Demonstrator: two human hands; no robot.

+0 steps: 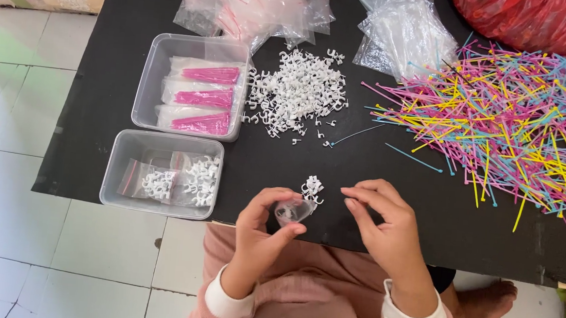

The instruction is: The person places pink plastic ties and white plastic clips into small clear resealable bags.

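1. The small clear plastic zip bag sits at the near edge of the black desk, at 6 o'clock in the head view, held off the surface.
2. The left hand pinches the bag between thumb and fingertips, mouth facing the small pile of white plastic cable clips just beside it at 1 o'clock.
3. The right hand hovers at 3 o'clock from the bag, fingers curled together toward the thumb; whether it grips a clip cannot be told.
4. Judgement: filling goes best with the bag mouth kept spread by the left thumb and the clips fed in a few at a time, so none catch on the seal strip.
5. Judgement: keep the bag low over the desk, so a dropped clip lands near the small pile.
6. The large heap of white cable clips lies at 12 o'clock, well apart from both hands.
7. The clear plastic tub of filled clip bags stands at 9 o'clock; a second clear tub with bags of pink cable ties stands at 10 o'clock.
8. Loose multicoloured cable ties spread at 2 o'clock; empty clear bags lie at 12 to 1 o'clock.
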